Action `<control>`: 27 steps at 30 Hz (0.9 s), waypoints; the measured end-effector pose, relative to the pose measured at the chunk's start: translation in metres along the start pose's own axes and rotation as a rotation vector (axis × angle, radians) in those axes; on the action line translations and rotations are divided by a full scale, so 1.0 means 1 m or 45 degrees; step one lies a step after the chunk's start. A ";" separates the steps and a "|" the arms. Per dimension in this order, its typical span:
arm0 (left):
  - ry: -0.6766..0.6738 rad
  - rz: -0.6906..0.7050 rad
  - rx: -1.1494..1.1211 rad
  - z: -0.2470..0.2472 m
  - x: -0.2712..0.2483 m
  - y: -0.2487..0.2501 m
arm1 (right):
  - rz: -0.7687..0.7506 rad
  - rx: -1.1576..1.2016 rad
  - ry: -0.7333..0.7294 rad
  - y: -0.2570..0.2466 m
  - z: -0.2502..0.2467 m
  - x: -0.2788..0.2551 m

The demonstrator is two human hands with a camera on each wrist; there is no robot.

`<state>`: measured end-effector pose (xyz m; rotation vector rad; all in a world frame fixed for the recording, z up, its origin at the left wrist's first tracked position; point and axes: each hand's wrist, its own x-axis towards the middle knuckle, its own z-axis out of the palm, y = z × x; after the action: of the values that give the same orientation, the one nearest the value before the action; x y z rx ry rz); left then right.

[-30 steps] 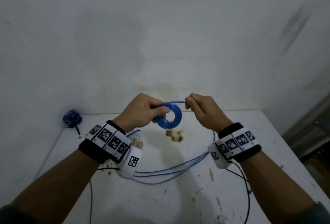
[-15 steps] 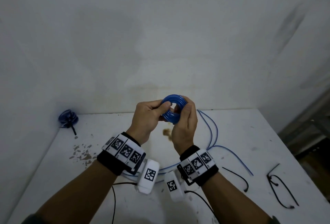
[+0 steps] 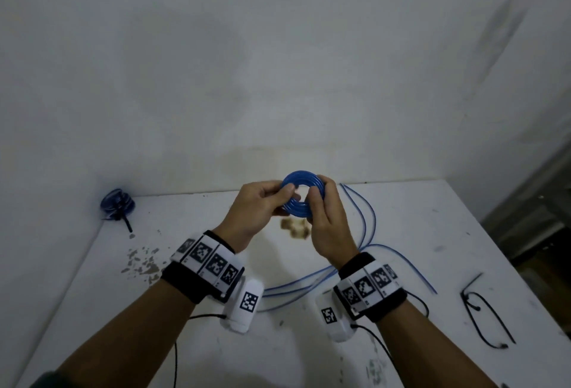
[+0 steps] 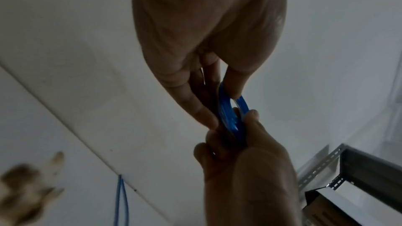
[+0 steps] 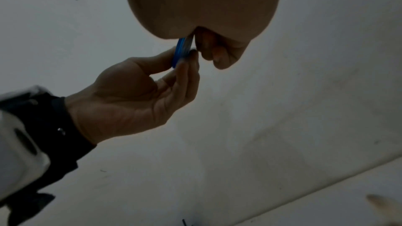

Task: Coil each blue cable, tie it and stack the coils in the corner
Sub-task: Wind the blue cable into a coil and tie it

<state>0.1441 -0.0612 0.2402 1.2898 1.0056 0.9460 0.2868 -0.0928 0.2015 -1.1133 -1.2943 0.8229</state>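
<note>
A small blue cable coil (image 3: 299, 182) is held up above the white table (image 3: 401, 233). My left hand (image 3: 279, 199) pinches its left side between thumb and fingers. My right hand (image 3: 318, 202) grips its right side. The left wrist view shows the blue cable coil (image 4: 228, 118) edge-on between both hands, and the right wrist view shows only a sliver of the blue cable coil (image 5: 179, 52). Loose blue cables (image 3: 369, 227) lie on the table behind and below my hands. A tied blue coil (image 3: 117, 203) sits in the far left corner.
Black cable ties (image 3: 485, 316) lie at the table's right side. A brown stain (image 3: 295, 227) and flaked paint (image 3: 142, 261) mark the tabletop. Walls close off the back and left. A metal shelf frame (image 4: 348, 169) stands off the right edge.
My right hand came in from pinching the cable end to gripping the coil's right side. Both hands rose slightly with the coil, and the loose tail is wound in.
</note>
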 end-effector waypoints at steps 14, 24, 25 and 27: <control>-0.129 0.158 0.190 0.116 0.019 -0.052 | 0.362 -0.031 -0.077 0.030 -0.109 -0.053; -0.352 0.106 0.287 0.207 0.022 -0.112 | 0.432 -0.201 0.361 0.087 -0.171 -0.109; -0.378 0.079 0.300 0.213 0.023 -0.117 | 0.454 -0.212 0.377 0.091 -0.176 -0.112; -0.458 0.023 0.358 0.222 0.025 -0.127 | 0.462 -0.262 0.395 0.097 -0.187 -0.119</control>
<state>0.3637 -0.1107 0.1157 1.6376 0.8628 0.5676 0.4662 -0.2069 0.0861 -1.6041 -0.9442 0.7515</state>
